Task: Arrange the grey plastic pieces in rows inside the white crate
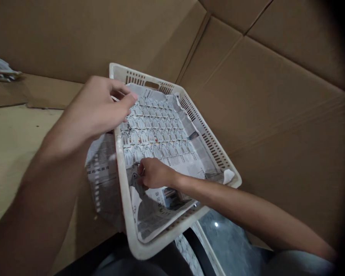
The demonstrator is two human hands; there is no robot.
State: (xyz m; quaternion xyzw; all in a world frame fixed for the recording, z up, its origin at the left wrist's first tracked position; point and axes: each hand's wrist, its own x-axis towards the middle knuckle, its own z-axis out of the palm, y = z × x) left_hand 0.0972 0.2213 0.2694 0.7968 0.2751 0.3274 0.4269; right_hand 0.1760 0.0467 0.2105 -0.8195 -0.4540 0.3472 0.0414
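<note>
A white plastic basket (123, 199) lined with newspaper (184, 163) tilts in front of me. Small flat pale arched pieces (158, 134) lie in it in several neat rows. My right hand (156, 173) reaches into the basket below the nearest row, fingers curled and closed at a single arched piece (135, 178) near the left wall. My left hand (103, 105) hovers over the left rim by the far rows, thumb and fingertips drawn together. Whatever may be between those fingers is hidden.
Brown cardboard walls (276, 96) rise behind and to the right of the basket. On the left is a pale surface (14, 142), with a bundle in clear plastic (1, 71) farther back. Newspaper (103, 172) hangs outside the basket's left side. A shiny dark surface (227, 237) shows below.
</note>
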